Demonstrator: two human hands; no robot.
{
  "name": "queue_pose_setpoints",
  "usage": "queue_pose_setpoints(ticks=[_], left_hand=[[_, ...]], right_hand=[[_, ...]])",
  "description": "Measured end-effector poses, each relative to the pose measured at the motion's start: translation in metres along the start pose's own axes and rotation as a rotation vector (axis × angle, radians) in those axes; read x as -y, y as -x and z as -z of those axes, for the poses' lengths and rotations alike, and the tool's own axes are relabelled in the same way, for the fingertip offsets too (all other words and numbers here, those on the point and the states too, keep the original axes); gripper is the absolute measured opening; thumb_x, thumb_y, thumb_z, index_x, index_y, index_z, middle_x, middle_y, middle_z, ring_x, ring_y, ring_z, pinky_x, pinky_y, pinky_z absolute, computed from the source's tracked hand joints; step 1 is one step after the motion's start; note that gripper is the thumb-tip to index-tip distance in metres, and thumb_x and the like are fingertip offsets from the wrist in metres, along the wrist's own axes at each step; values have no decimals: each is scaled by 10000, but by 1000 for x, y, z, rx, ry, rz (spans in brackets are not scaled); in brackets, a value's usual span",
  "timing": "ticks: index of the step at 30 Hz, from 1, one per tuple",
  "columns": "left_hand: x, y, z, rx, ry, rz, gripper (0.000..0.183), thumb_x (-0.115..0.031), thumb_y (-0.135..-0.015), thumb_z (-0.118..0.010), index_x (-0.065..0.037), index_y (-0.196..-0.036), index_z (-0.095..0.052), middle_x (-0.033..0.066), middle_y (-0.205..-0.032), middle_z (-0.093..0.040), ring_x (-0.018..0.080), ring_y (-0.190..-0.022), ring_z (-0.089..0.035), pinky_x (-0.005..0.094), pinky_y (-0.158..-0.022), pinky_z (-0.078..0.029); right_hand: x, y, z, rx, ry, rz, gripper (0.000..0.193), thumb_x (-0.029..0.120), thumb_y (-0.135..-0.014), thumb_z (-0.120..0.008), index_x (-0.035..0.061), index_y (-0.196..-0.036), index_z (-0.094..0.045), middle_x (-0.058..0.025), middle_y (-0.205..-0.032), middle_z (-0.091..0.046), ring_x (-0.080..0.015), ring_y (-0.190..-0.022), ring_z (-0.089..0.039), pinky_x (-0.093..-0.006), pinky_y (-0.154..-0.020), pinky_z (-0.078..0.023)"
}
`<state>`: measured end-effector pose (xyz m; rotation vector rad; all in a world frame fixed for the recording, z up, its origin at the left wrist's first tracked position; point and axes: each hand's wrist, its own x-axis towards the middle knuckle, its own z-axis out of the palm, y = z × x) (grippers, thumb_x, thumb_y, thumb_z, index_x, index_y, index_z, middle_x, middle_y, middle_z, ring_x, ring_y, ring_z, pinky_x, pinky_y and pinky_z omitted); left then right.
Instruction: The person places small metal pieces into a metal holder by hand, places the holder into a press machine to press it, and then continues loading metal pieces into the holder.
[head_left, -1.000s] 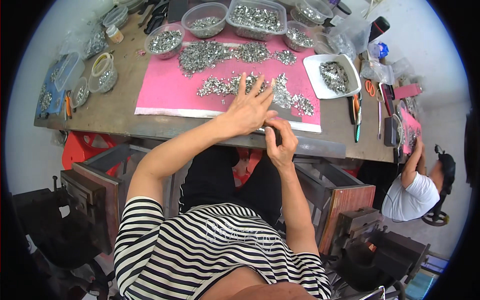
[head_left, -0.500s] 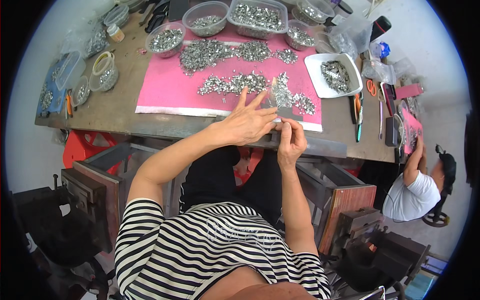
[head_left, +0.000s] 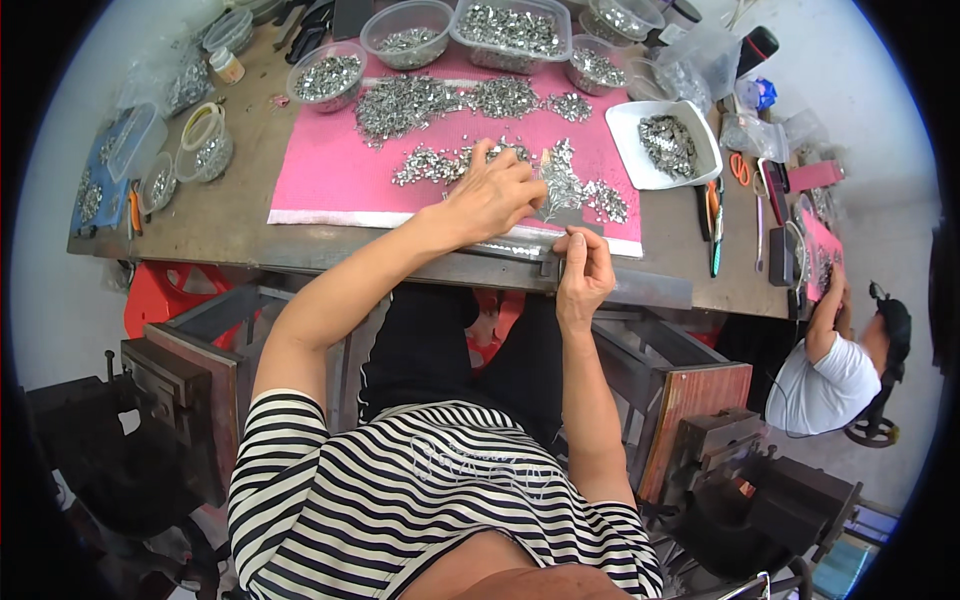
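Note:
My left hand (head_left: 494,196) is over the near heap of small silvery metal pieces (head_left: 428,166) on the pink mat (head_left: 330,170). Its fingers curl down at the heap, and their tips are largely hidden. At the table's front edge my right hand (head_left: 585,272) has thumb and forefinger pinched together; whatever lies between them is too small to name. Just left of that pinch, a row of shiny pieces (head_left: 515,248) lies along a grey metal bar (head_left: 640,288) at the edge. Thin silvery pieces (head_left: 562,180) are spread right of my left hand.
Larger heaps of metal pieces (head_left: 400,108) lie farther back, before clear plastic tubs (head_left: 405,45). A white tray (head_left: 650,180) stands right, near pliers (head_left: 716,230) and orange-handled scissors (head_left: 739,168). Another person (head_left: 825,385) works at the far right.
My left hand has drawn off the metal bar and back over the heap, its spread fingers now curled. The row of pieces on the bar shows. My right hand has barely moved.

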<state>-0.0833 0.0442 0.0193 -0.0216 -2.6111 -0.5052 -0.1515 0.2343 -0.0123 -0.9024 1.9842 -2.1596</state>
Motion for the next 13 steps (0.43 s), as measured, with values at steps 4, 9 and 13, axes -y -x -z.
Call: queue_pose_setpoints(ticks=[4, 9, 13], left_hand=[[-1, -15, 8, 134, -125, -128, 146, -242, -830, -766, -141, -929, -727, 59, -1045, -663, 276, -1123, -570, 600, -1085, -313], [-4, -21, 10, 214, -191, -157, 177, -273, -826, -769, -138, -940, -752, 92, -1104, -671, 283, -1166, -565, 620, -1106, -305], [-1, -17, 3, 206, -171, -127, 181, -276, -834, -766, -134, -946, -760, 101, -1137, -678, 278, -1188, -563, 629, -1118, -297]], right_hand=[[0, 0, 0, 1, -6, -23, 137, 89, -1039, -589, -11, -1094, -665, -30, -825, -683, -62, -736, -586, -205, -647, -440], [-1, 0, 0, 9, -7, -14, 128, 79, -1030, -600, -6, -1096, -669, -26, -823, -679, -58, -727, -573, -203, -638, -432], [-2, 0, 1, 17, 4, -14, 127, 80, -1026, -604, -1, -1099, -670, -26, -825, -680, -61, -731, -578, -204, -637, -432]])
